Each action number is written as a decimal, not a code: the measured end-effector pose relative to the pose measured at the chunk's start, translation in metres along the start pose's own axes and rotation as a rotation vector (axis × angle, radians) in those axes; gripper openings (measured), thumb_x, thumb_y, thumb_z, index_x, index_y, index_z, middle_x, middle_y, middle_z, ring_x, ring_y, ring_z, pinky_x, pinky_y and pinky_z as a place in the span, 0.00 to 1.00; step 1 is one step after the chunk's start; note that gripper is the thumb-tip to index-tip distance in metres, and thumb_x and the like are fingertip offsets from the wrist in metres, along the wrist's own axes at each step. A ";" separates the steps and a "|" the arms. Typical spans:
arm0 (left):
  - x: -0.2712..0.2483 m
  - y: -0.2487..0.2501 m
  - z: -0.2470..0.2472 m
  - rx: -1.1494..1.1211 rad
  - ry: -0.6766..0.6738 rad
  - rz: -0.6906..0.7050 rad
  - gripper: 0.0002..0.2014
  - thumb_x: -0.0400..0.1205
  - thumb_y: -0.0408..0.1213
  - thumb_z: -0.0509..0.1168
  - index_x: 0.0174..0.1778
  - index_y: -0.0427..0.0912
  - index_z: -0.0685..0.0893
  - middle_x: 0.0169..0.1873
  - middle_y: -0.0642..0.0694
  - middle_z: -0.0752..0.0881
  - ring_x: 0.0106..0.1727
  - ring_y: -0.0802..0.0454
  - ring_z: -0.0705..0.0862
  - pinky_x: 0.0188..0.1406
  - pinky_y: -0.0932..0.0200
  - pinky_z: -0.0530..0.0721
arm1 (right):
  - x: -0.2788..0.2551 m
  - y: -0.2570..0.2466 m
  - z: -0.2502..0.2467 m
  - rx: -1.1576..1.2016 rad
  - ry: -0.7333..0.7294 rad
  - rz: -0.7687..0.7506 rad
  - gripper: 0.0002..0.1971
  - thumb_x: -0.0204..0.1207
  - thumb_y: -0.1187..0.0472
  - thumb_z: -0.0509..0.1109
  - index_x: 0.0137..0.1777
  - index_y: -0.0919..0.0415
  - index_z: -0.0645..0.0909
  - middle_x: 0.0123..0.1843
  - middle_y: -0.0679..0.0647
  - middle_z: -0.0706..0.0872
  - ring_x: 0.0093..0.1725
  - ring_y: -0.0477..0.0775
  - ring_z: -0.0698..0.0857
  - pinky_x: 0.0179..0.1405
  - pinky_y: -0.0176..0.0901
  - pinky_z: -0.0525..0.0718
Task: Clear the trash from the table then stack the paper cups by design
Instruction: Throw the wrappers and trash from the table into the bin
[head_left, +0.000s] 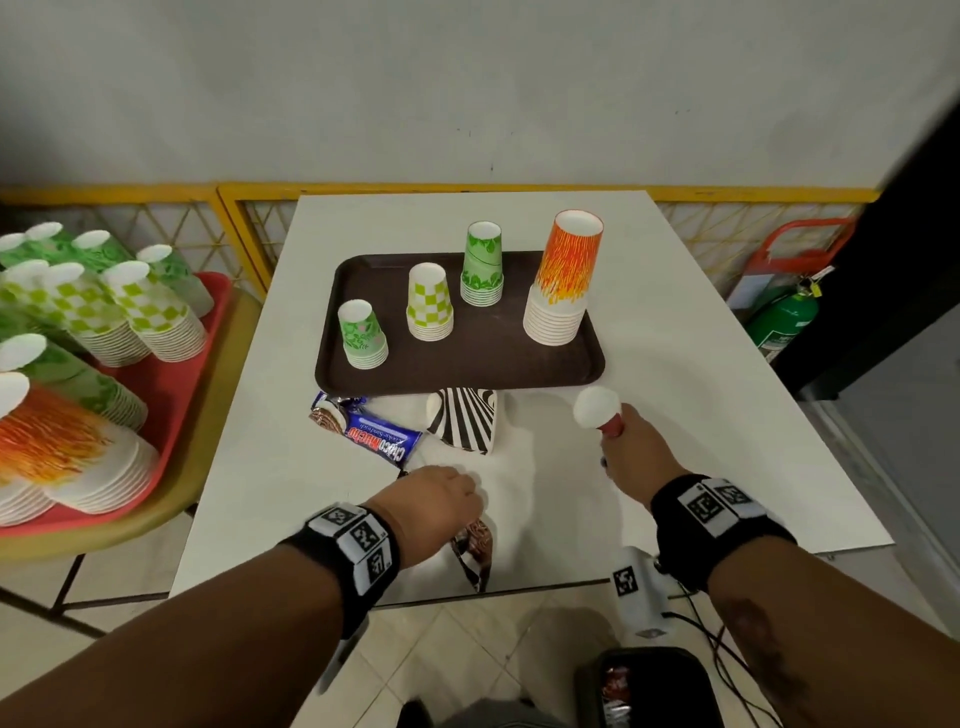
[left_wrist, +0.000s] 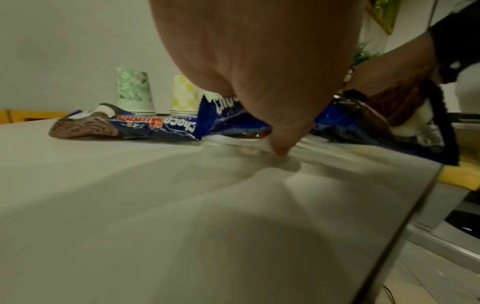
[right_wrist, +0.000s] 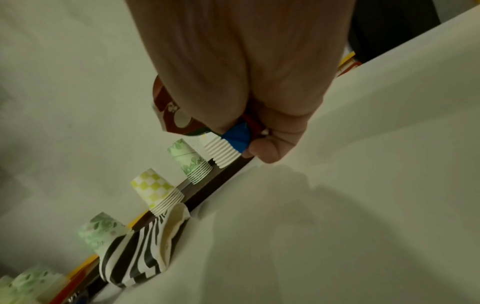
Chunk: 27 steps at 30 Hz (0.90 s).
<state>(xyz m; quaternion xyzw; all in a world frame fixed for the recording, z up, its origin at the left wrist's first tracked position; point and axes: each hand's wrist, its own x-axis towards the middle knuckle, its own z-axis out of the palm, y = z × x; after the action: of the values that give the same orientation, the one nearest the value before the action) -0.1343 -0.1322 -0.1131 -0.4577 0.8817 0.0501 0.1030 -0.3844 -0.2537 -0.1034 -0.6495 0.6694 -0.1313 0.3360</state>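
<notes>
My left hand sits near the table's front edge, its fingers curled on a crumpled dark snack wrapper that hangs over the edge. In the left wrist view its fingertips press down on blue wrapper foil. A blue Choco Mucho wrapper and a crushed zebra-striped cup lie just in front of the brown tray. My right hand grips a red paper cup, white base up. The tray carries inverted stacks: floral green, checkered, leafy green, orange flame.
A red tray with several more cup stacks sits on a yellow chair to the left. A black bin holding wrappers stands on the floor below the table's front edge. A green fire extinguisher stands at right, a yellow railing behind.
</notes>
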 end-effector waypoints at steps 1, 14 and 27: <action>0.002 0.002 -0.003 0.013 0.000 0.024 0.26 0.50 0.32 0.85 0.46 0.42 0.91 0.43 0.43 0.91 0.39 0.44 0.91 0.41 0.54 0.90 | -0.001 -0.001 0.000 0.060 -0.012 0.028 0.13 0.80 0.73 0.60 0.62 0.64 0.74 0.45 0.58 0.80 0.38 0.55 0.80 0.48 0.51 0.81; 0.142 0.058 -0.123 -0.397 0.104 -0.076 0.03 0.84 0.32 0.60 0.51 0.45 0.76 0.47 0.47 0.75 0.45 0.46 0.78 0.45 0.57 0.70 | -0.033 0.034 -0.080 1.018 0.176 0.383 0.09 0.81 0.77 0.60 0.56 0.64 0.73 0.35 0.58 0.74 0.30 0.52 0.73 0.35 0.44 0.77; 0.321 0.311 -0.111 -0.565 -0.379 0.101 0.07 0.81 0.37 0.69 0.51 0.39 0.81 0.40 0.42 0.90 0.35 0.47 0.85 0.32 0.59 0.79 | -0.145 0.288 -0.161 1.280 0.779 0.841 0.07 0.86 0.67 0.61 0.51 0.66 0.81 0.49 0.62 0.83 0.43 0.58 0.85 0.39 0.46 0.87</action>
<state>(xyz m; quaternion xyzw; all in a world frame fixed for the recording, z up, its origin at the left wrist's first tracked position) -0.5830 -0.2289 -0.0795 -0.4064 0.8198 0.3815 0.1313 -0.7190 -0.1216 -0.1203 0.0584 0.7192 -0.5617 0.4047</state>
